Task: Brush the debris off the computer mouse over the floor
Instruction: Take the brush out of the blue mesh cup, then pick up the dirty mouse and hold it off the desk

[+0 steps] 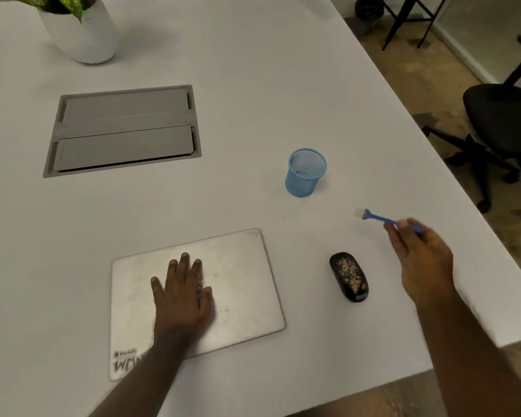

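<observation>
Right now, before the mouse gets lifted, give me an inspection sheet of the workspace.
Surface: white table, with a closed grey cable hatch set into it.
Job's things: black computer mouse lies on the table, tan debris across its top; blue brush is held off the table, bristles pointing left.
Clutter: closed silver laptop; blue mesh cup, upright; white plant pot.
Hands: left hand rests flat on the laptop; right hand pinches the brush handle in its fingers.
Cables: nothing seen.
Surroundings: brown floor, black office chair, black frame legs.
</observation>
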Demonstrator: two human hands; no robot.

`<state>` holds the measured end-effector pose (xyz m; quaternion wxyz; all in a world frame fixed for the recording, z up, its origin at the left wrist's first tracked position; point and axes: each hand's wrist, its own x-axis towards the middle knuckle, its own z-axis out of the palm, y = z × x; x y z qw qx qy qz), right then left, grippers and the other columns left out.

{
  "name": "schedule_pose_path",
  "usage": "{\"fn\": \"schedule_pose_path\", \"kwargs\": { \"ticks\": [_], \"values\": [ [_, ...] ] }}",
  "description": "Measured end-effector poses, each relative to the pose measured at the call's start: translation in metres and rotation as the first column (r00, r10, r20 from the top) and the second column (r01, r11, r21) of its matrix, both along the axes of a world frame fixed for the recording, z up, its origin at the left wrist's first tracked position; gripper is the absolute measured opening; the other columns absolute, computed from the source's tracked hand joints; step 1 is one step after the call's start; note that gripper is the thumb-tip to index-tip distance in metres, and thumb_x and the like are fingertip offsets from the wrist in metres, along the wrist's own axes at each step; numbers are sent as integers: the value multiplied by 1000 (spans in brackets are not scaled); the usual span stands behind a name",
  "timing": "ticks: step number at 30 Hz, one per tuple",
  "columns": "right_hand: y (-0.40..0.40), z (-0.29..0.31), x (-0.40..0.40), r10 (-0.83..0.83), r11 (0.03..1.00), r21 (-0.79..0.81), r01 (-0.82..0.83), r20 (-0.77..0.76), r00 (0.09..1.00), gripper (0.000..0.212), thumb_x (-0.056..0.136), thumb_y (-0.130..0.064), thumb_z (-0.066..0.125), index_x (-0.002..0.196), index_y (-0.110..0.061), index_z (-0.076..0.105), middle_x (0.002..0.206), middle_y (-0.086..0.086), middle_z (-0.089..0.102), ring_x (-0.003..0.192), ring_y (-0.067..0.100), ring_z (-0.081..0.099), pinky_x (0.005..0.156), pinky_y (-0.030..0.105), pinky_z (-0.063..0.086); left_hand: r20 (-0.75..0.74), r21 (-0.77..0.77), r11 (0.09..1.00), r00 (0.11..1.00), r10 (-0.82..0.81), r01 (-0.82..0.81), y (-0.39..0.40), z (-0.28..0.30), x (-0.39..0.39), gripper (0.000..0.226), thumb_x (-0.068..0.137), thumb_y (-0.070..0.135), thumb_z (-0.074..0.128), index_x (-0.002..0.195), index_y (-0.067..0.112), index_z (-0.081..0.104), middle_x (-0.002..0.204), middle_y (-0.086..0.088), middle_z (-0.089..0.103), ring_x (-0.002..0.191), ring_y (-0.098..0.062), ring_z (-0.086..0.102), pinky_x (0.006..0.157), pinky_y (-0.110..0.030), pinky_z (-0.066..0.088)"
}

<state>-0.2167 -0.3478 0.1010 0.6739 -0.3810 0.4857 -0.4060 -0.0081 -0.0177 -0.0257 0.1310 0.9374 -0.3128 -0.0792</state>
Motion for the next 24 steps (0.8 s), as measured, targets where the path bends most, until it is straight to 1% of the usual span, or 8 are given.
{"fn": "schedule_pose_path", "kwargs": {
  "ticks": [3, 6, 9, 10, 13, 17, 20, 24],
  "values": [
    [10, -28, -50, -103, 964, 251, 91, 34, 994, 6, 87, -15, 66, 90, -11, 63, 84, 1, 63, 77, 11, 74, 68, 19, 59, -64, -138, 989, 997, 38, -47, -22, 19, -9, 63, 86, 43, 36, 141, 15, 48, 153, -9, 39, 144, -32, 29, 113, -57, 21],
    [21, -49, -79, -110, 904, 420, 73, 65, 992, 14, 79, -20, 69, 90, -14, 62, 73, -3, 67, 69, 11, 74, 61, 21, 59, -179, -399, 917, 982, -55, -21, -61, 40, -41, 55, 84, 31, 44, 136, 18, 52, 149, -2, 43, 143, -23, 31, 118, -38, 21],
    [30, -64, -89, -76, 892, 449, 54, 30, 997, 5, 93, -17, 62, 97, -17, 64, 93, -3, 69, 85, 15, 72, 60, 20, 59, -303, -529, 848, 926, -226, 34, -103, 46, -84, 44, 84, 18, 49, 127, 18, 58, 135, 2, 54, 129, -15, 47, 111, -29, 33],
    [32, -68, -89, -49, 896, 443, 37, 16, 999, 10, 96, -15, 58, 103, -18, 64, 100, -3, 69, 92, 16, 69, 61, 20, 59, -382, -540, 841, 887, -259, 13, -115, 47, -97, 43, 84, 14, 50, 125, 19, 59, 129, 5, 56, 122, -11, 52, 106, -28, 40],
    [32, -79, -84, 66, 915, 403, -31, -73, 995, 25, 100, -12, 50, 122, -15, 61, 108, -2, 67, 100, 17, 65, 71, 26, 59, -634, -464, 879, 734, -244, -109, -147, 54, -127, 39, 89, 8, 50, 124, 21, 59, 120, 11, 56, 105, -7, 58, 89, -19, 48],
    [26, -87, -72, 145, 968, 242, -67, -321, 936, 27, 101, -17, 53, 125, -7, 59, 102, 4, 69, 101, 21, 66, 86, 38, 52, -856, -226, 931, 514, -50, -287, -181, 47, -144, 41, 88, 16, 50, 127, 23, 58, 121, 8, 60, 108, -15, 60, 98, -32, 48],
    [26, -89, -60, 220, 974, 149, -172, -418, 881, 19, 104, -22, 47, 116, -12, 57, 110, 6, 70, 109, 26, 63, 87, 41, 50, -913, -107, 910, 402, 70, -401, -195, 30, -148, 53, 81, 31, 46, 133, 23, 55, 130, -6, 61, 119, -26, 58, 102, -45, 48],
    [26, -94, -48, 265, 961, 67, -268, -490, 830, 16, 104, -22, 44, 109, -14, 57, 116, 7, 69, 106, 25, 63, 81, 38, 51, -932, -65, 866, 341, 126, -496, -210, 12, -150, 60, 75, 31, 43, 131, 15, 58, 129, -18, 61, 121, -34, 58, 101, -48, 49]
  ]
}}
